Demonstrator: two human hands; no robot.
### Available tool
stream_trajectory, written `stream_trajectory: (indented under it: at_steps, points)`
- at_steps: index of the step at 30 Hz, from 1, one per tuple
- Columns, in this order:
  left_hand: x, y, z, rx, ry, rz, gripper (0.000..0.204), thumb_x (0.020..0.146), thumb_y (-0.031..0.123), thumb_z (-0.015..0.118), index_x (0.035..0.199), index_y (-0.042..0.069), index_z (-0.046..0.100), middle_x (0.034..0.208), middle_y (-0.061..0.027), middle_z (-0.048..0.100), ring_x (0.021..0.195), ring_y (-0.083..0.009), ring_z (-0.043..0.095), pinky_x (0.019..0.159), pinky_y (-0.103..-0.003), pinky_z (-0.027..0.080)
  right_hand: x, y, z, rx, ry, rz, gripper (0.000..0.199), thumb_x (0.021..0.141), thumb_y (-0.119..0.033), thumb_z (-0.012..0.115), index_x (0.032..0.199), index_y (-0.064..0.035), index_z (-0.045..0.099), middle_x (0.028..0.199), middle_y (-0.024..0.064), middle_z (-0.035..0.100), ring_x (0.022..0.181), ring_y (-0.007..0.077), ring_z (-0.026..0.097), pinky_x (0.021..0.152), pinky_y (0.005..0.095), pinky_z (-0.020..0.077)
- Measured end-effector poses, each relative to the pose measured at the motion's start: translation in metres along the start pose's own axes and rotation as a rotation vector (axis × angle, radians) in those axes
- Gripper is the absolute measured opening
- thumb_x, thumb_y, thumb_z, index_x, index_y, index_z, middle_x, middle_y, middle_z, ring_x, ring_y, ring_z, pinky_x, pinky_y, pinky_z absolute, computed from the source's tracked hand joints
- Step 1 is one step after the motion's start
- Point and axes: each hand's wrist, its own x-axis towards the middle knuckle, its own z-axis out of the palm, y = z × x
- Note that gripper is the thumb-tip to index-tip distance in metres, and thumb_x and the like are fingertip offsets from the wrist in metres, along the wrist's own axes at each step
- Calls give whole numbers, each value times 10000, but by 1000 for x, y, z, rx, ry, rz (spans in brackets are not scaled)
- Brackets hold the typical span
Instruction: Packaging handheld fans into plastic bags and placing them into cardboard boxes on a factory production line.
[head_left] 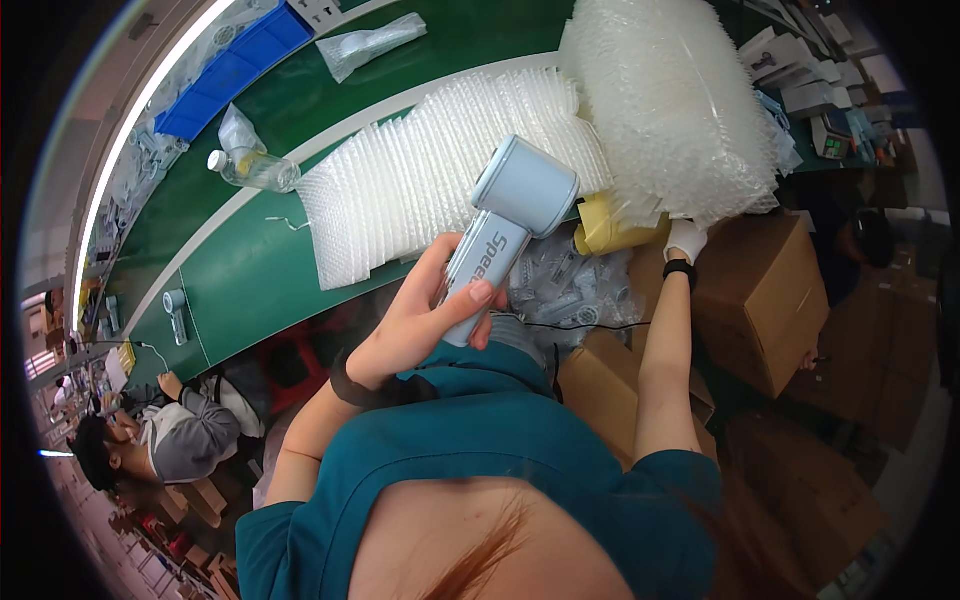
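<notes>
My left hand [425, 310] is wrapped around the handle of a light-blue handheld fan [527, 185], its barrel-shaped head tilted up in front of me. A row of overlapping bubble-wrap bags [430, 175] lies on the bench behind it. My right hand [686, 240], in a white glove, reaches out to the lower edge of a big stack of bubble-wrap bags [670, 100]. Its fingers are hidden there. Yellow packaging [615, 225] is beside that hand. Clear plastic bags with light-blue parts [575, 290] lie below.
A clear bottle [258, 170] stands on the green bench [235, 290], with a wrapped item [370, 45] and blue bin [235, 70] farther back. Cardboard boxes [760, 300] are at my right. At the left another person [170, 440] sits near a second fan [175, 315].
</notes>
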Motion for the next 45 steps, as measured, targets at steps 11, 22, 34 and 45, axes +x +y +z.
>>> stream_trajectory:
  at_steps: [11, 22, 34, 45]
  points:
    - [-13, -6, -16, -123, 47, 70, 509, 840, 139, 629, 1204, 4, 300, 937, -118, 539, 679, -140, 576, 610, -261, 481, -95, -102, -158, 1801, 273, 805, 200, 858, -149, 583, 1013, -21, 574, 693, 0, 486, 586, 100, 372, 534, 241, 293]
    - [-35, -17, -42, -42, 20, 142, 819, 661, 20, 791, 1255, 46, 228, 999, -100, 530, 754, -117, 570, 669, -270, 509, -138, -331, -255, 1640, -473, -50, 80, 745, 20, 642, 810, -18, 614, 1285, 192, 474, 1203, 293, 444, 963, 351, 364]
    - [-93, 0, -126, 156, 120, 210, 841, 646, 138, 824, 1230, 49, 225, 978, -99, 534, 758, -108, 562, 678, -263, 501, -185, -438, -249, 1564, -437, 50, 123, 732, 50, 667, 818, 5, 593, 1176, 155, 544, 879, 130, 590, 736, 222, 473]
    - [-130, 12, -209, -111, -79, 124, 518, 865, 178, 592, 1257, 15, 296, 973, -108, 541, 748, -162, 614, 638, -261, 503, -260, -483, -210, 1790, -1273, 238, 459, 865, -324, 585, 1131, 33, 470, 742, 54, 560, 613, 137, 557, 543, 263, 479]
